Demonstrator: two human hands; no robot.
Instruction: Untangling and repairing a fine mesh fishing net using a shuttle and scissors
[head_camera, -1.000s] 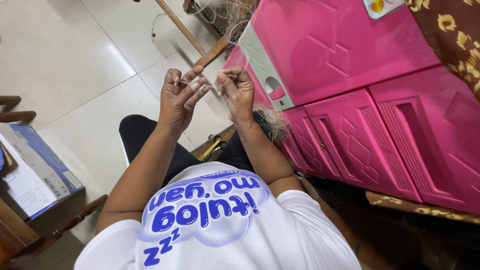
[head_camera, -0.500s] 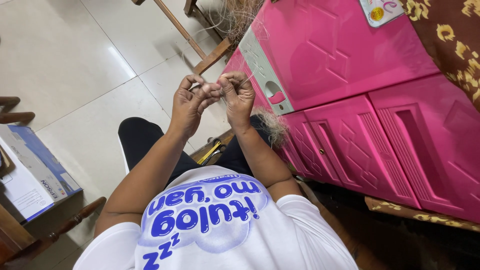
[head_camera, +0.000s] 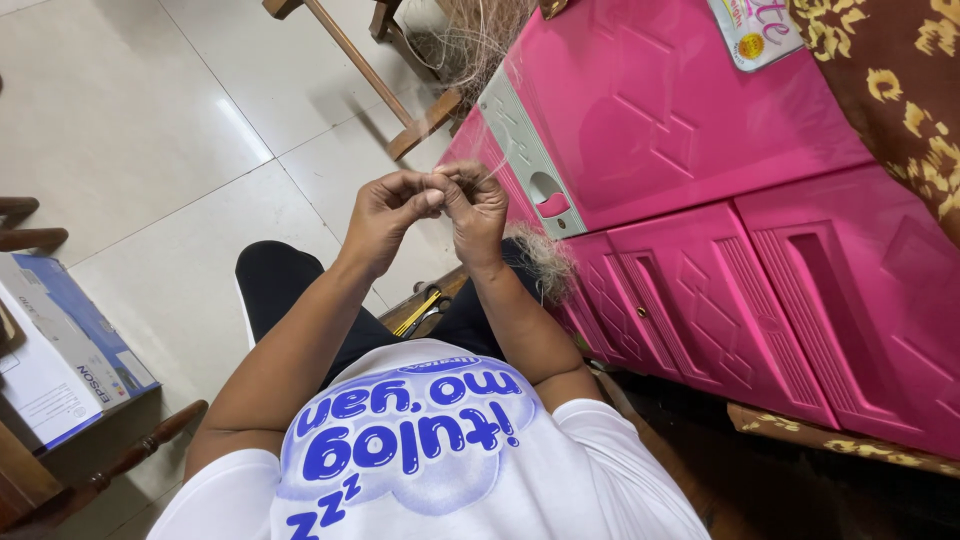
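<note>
Pale fibre strands (head_camera: 490, 170), centre of frame, pinched between both hands, running up toward loose fibre bundle (head_camera: 470, 40) at upper centre. Left hand (head_camera: 385, 215) curled, fingertips pinching strand end. Right hand (head_camera: 478, 210) closed against it, thumb and forefinger pinching same strands. Joining or twisting apparently mid-way; bundle largely unworked. Another fibre tuft (head_camera: 545, 265) beside lap. Pink plastic cabinet (head_camera: 700, 200) at right.

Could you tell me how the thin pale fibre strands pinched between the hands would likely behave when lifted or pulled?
The fibre strands look hair-fine, so probably very light and floppy. The left hand and right hand pinch them at the fingertips, which suggests they slip easily. The tangled fibre bundle beyond hints they snag and knot readily.
</note>
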